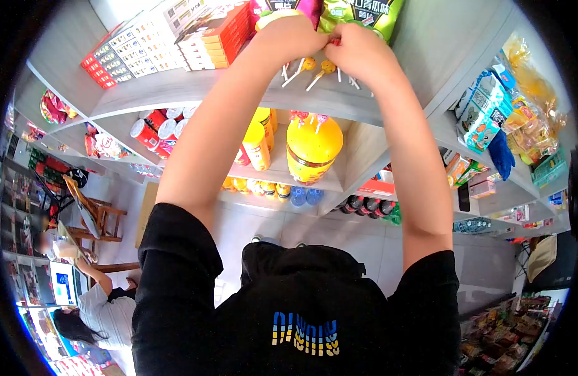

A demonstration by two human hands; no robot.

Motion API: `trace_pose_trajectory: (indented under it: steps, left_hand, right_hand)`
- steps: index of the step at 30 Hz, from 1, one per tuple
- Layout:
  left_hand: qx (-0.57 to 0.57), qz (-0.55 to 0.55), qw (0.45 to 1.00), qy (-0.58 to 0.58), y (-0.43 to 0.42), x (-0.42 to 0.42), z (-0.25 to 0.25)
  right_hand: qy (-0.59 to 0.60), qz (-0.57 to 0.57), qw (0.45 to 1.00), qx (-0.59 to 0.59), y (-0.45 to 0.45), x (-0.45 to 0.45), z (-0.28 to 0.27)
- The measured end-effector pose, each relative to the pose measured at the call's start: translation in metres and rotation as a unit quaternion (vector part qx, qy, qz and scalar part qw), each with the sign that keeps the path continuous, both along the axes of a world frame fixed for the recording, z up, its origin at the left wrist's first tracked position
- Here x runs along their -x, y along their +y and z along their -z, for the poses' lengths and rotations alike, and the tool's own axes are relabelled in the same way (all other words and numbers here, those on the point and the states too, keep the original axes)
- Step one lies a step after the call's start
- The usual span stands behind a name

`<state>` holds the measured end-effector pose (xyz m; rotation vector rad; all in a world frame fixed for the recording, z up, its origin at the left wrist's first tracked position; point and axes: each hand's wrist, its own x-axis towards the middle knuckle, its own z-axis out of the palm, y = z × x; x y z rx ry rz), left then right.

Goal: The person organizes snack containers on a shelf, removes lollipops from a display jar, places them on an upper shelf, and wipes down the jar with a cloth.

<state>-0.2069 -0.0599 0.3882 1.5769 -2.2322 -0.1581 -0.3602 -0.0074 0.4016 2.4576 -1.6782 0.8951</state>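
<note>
My left hand (296,39) and my right hand (359,51) meet over the upper shelf, fingertips pinched together. A small red bit shows between them, but what they hold is mostly hidden. Beneath the hands lie several lollipops (327,66) with yellow heads and white sticks. A yellow rounded thing (277,17) is partly covered by my left hand. Right behind stand a green chip bag (370,14) and a purple bag (309,9).
Stacked red and white boxes (207,47) stand left on the shelf. Below is a big yellow tub (314,147) beside yellow canisters (256,144). Snack bags (483,109) fill the right-hand shelf. Another person (104,313) sits at the lower left near a screen (62,283).
</note>
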Motion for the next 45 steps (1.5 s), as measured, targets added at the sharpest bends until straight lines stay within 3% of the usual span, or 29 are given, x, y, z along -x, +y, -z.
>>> trace_pose_trajectory:
  steps: [1,2,5,10,12,13,15,18,22,25,31,40,42,45]
  left_hand:
    - [0.049,0.018,0.997,-0.049,-0.005,0.002,0.002]
    - [0.02,0.021,0.999,-0.043,-0.008,0.001,0.007]
    - [0.058,-0.026,0.997,-0.042,0.012,0.003,0.007]
    - [0.008,-0.043,0.999,0.002,0.028,-0.002,-0.004]
    - [0.243,0.061,0.945,-0.212,0.027,-0.011,-0.001]
    - [0.243,0.062,0.944,-0.212,0.03,-0.011,-0.004]
    - [0.158,0.007,0.982,-0.104,0.037,-0.011,-0.01]
    - [0.124,-0.059,0.99,-0.015,0.024,-0.011,-0.002]
    - [0.111,-0.073,0.991,-0.03,0.031,-0.008,0.001]
    - [0.084,-0.097,0.991,-0.046,0.033,-0.006,0.002]
    - [0.133,-0.09,0.987,-0.032,0.036,-0.008,0.009]
    - [0.144,-0.081,0.986,0.002,0.042,-0.009,0.012]
    - [0.242,-0.012,0.97,0.016,0.04,-0.011,0.015]
    - [0.276,0.056,0.956,0.08,0.03,-0.004,0.015]
  right_hand:
    - [0.018,0.007,0.999,-0.033,-0.002,-0.001,0.0]
    - [0.036,0.014,0.997,-0.066,-0.005,-0.001,0.001]
    - [0.022,-0.031,0.997,-0.064,-0.019,0.002,0.015]
    - [-0.083,-0.061,0.995,0.005,-0.004,0.003,0.014]
    - [-0.172,-0.013,0.982,-0.08,0.015,0.003,-0.004]
    - [-0.172,-0.013,0.982,-0.08,0.013,0.005,-0.004]
    - [-0.12,0.015,0.992,-0.049,0.005,0.013,-0.005]
    - [-0.05,0.011,0.998,-0.027,0.002,0.019,-0.002]
    - [0.04,0.048,0.998,0.018,-0.007,0.021,0.013]
    - [0.051,0.057,0.997,-0.011,-0.002,0.022,0.015]
    - [0.013,0.062,0.996,0.07,0.009,0.024,0.017]
    - [0.004,0.013,0.996,0.088,0.007,0.026,0.024]
    - [-0.01,0.002,0.995,0.104,0.006,0.026,0.028]
    - [-0.049,-0.007,0.99,0.136,0.008,0.025,0.03]
